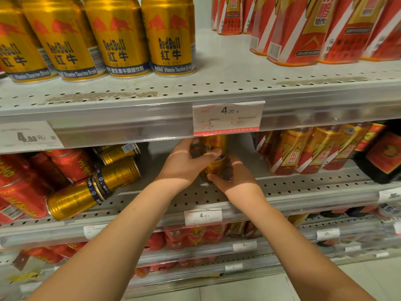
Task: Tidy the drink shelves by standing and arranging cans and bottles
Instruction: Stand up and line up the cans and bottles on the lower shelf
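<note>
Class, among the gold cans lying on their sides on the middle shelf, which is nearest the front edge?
The leftmost gold can, beside the red cans. The other toppled gold cans lie behind it, farther right and deeper in.

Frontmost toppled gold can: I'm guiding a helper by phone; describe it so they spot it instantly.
Find the 4.88 price tag; on the shelf just beneath, several gold cans lie toppled beside red cans. Yours, the frontmost can, lies lowest and nearest that shelf's front edge.
</note>
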A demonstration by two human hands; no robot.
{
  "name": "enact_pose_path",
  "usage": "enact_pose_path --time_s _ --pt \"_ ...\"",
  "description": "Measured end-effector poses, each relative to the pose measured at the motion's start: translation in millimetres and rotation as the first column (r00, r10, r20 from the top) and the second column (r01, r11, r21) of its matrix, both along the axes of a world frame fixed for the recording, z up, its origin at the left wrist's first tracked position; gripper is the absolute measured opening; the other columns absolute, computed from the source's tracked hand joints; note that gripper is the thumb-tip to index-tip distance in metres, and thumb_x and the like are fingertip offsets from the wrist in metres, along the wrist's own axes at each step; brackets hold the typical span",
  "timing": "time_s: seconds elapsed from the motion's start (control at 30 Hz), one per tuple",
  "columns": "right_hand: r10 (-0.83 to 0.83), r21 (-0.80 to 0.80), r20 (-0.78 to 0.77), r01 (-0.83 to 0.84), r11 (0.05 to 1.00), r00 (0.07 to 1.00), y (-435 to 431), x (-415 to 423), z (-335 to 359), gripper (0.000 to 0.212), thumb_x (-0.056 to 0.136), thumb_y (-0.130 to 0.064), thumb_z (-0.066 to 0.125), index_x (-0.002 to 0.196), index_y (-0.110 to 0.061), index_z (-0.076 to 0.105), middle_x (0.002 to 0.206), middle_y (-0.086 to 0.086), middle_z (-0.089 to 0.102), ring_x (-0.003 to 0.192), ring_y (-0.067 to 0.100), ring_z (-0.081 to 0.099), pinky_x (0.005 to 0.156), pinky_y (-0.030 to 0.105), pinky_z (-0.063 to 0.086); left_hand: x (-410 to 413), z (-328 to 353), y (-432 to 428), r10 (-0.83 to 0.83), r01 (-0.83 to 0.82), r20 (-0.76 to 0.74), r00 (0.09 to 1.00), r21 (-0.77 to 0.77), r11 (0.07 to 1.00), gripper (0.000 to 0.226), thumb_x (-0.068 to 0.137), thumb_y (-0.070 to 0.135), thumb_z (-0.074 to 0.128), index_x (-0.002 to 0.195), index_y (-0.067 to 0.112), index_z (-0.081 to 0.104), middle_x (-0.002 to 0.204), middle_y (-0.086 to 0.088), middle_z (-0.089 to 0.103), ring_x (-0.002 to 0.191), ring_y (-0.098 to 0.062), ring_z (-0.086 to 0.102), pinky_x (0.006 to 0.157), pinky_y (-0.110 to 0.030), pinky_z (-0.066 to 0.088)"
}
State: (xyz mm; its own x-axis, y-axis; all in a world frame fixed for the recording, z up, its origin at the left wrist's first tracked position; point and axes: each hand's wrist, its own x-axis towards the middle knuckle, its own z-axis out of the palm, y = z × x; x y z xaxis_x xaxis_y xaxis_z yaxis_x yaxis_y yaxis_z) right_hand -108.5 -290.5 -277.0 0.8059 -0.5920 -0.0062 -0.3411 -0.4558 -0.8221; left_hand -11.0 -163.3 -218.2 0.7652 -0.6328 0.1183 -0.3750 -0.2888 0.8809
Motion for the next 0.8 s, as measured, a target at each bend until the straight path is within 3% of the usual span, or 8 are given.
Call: enact_pose_path --time_s 0.2,0.27,0.33,0.47,0.57,0.67,0.73,0.8 --pt "-0.058 -0.002 0.004 0.058 0.998 0.998 -17 6 -7 0.056 0.082 -0.047 0.074 0.13 -0.036 0.045 0.117 -0.009 0.067 0.107 0.019 0.065 0.079 0.029 0.047 3 -4 -16 -0.044 0.042 -0.044 0.998 -0.028 0.999 0.048 0.084 0.056 0.075 0.125 0.052 0.05 0.113 0.037 0.058 0.101 0.022 0.055 0.079 -0.008 0.042" --pt "-0.072 0.009 0.018 0.072 0.997 0.997 -24 7 -7 0.055 0.082 -0.046 0.074 0.129 -0.038 0.045 0.111 -0.013 0.065 0.107 0.017 0.065 0.076 0.027 0.044 3 -10 -18 -0.041 0.038 -0.069 0.997 -0.045 0.998 0.051 0.084 0.049 0.077 0.13 0.046 0.053 0.12 0.029 0.062 0.11 0.013 0.057 0.094 -0.02 0.048" --pt "-0.082 0.02 0.023 0.081 0.997 0.996 -30 7 -9 0.061 0.083 -0.043 0.076 0.134 -0.034 0.045 0.118 -0.009 0.066 0.112 0.019 0.063 0.083 0.026 0.043 2 -19 -14 -0.007 0.005 -0.09 0.996 -0.031 0.999 0.053 0.085 0.044 0.078 0.131 0.043 0.052 0.121 0.022 0.064 0.115 0.001 0.06 0.101 -0.029 0.048" --pt "-0.073 -0.036 -0.013 0.073 0.997 0.997 -35 6 -1 0.078 0.085 -0.042 0.075 0.15 -0.027 0.035 0.145 0.003 0.052 0.131 0.024 0.051 0.097 0.03 0.039 -10 -39 18 0.161 -0.161 -0.08 0.984 0.002 0.987 0.049 0.086 0.025 0.08 0.127 0.036 0.055 0.116 0.012 0.061 0.113 -0.008 0.06 0.088 -0.01 0.045" --pt "-0.206 -0.195 0.076 0.217 0.956 0.976 -28 -14 12 0.084 0.084 -0.041 0.075 0.153 -0.027 0.03 0.153 0.009 0.037 0.138 0.031 0.041 0.108 0.039 0.037 -16 -47 69 0.204 -0.204 0.033 0.978 0.015 0.979 0.041 0.088 0.032 0.077 0.121 0.046 0.057 0.118 0.021 0.061 0.111 0.006 0.058 0.087 -0.007 0.046" --pt "-0.232 -0.228 0.392 0.338 0.913 0.89 10 -35 19 0.05 0.085 -0.033 0.069 0.131 -0.03 0.05 0.133 0.007 0.051 0.12 0.024 0.053 0.096 0.038 0.046 -6 -43 126 0.274 -0.29 0.173 0.946 0.074 0.954 0.038 0.09 0.045 0.071 0.123 0.052 0.054 0.116 0.029 0.06 0.105 0.013 0.058 0.083 -0.014 0.05" --pt "-0.152 -0.303 0.393 0.284 0.91 0.907 45 -29 22 0.025 0.087 -0.037 0.063 0.111 -0.031 0.056 0.11 0.004 0.059 0.093 0.01 0.057 0.08 0.033 0.048 6 -42 156 0.295 -0.336 0.284 0.912 0.108 0.936 0.043 0.091 0.045 0.069 0.13 0.048 0.051 0.115 0.028 0.06 0.103 0.014 0.057 0.081 -0.011 0.046" --pt "-0.017 -0.363 0.291 0.127 0.923 0.956 81 -9 27 0.021 0.09 -0.043 0.056 0.105 -0.029 0.059 0.086 -0.003 0.059 0.067 0.005 0.053 0.063 0.029 0.047 15 -44 179 0.278 -0.34 0.345 0.896 0.133 0.931 0.045 0.093 0.043 0.067 0.134 0.042 0.05 0.116 0.023 0.061 0.102 0.009 0.058 0.083 -0.017 0.049"
